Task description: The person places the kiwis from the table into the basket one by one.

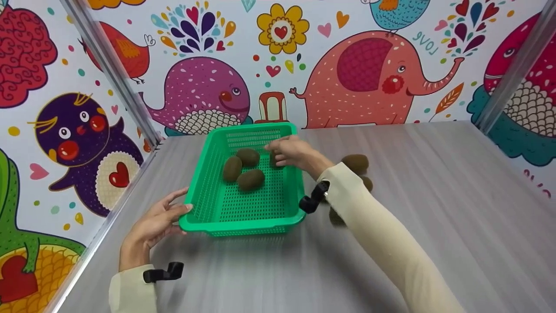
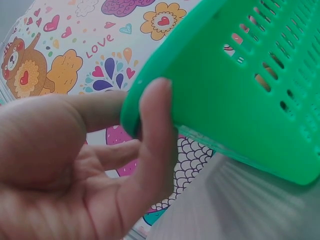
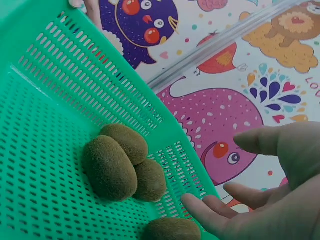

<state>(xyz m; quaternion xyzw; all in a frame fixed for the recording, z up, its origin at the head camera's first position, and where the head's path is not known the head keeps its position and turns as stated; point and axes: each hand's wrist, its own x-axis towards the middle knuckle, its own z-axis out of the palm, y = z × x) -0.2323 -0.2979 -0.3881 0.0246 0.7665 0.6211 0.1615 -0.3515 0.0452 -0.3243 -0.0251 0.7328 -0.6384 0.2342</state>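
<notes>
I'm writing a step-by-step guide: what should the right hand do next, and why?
The right hand should probably reach for a loose kiwi on the tabletop: it appears to grip nothing, four kiwis lie in the green plastic basket, and the left hand pinches the basket's rim.

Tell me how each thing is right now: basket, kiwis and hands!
Green basket: open-topped, partly filled.
Three kiwis: unpeeled, clustered inside the basket.
Fourth kiwi: unpeeled, inside too, not gripped.
Other kiwis: outside, on the table, partly hidden.
Left hand: pinching the basket's rim.
Right hand: open, holding nothing.
</notes>
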